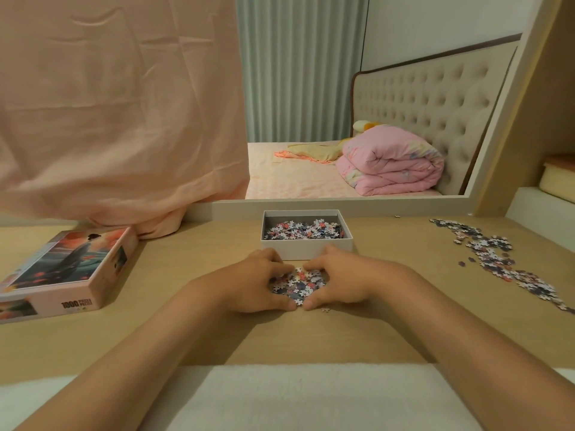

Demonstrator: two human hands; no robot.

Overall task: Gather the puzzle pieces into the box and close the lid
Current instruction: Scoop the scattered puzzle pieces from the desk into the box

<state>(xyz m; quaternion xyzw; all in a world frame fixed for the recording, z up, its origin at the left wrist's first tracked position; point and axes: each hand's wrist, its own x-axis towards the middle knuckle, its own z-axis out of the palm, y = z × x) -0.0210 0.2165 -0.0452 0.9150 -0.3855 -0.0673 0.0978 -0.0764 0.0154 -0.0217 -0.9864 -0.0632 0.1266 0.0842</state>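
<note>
A white open box [306,246] stands at the middle of the wooden table, partly filled with small puzzle pieces. Just in front of it my left hand [255,283] and my right hand [337,279] cup a small heap of puzzle pieces [297,284] on the tabletop, fingertips and thumbs nearly meeting around it. One stray piece [325,310] lies by my right thumb. A long scatter of loose pieces [497,259] spreads over the right side of the table. The pink picture lid [67,270] lies at the left.
A peach cloth [118,119] hangs down at the back left onto the table [193,253]. A large mirror [342,119] leans behind the box, showing a bed. A single piece [397,216] lies near the mirror's base. A white cushion edge [311,396] runs along the table's near side.
</note>
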